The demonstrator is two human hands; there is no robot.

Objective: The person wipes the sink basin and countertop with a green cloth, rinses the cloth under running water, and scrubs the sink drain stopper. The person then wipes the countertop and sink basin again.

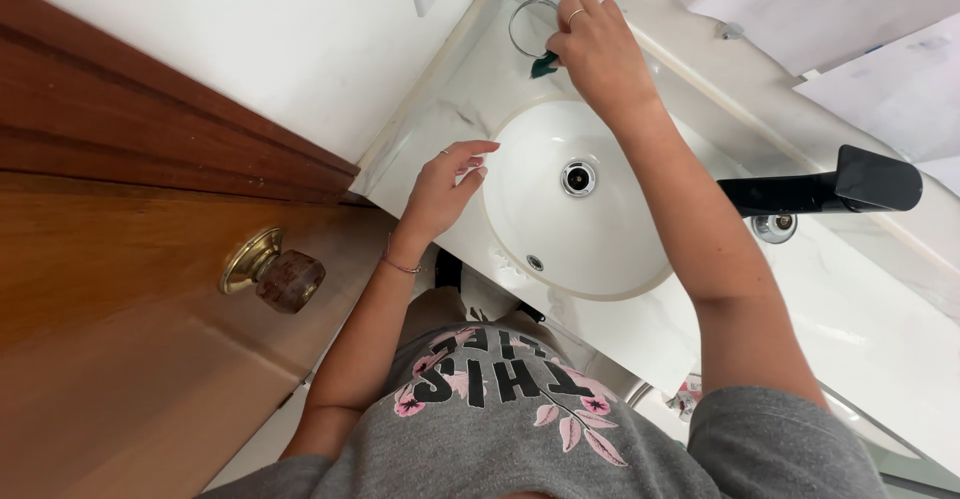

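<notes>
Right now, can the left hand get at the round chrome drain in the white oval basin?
Probably yes: the left hand rests at the basin rim, and nothing lies between it and the drain.

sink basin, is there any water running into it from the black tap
No: the sink basin looks dry and bare around its drain, and no stream falls from the black tap.
</notes>
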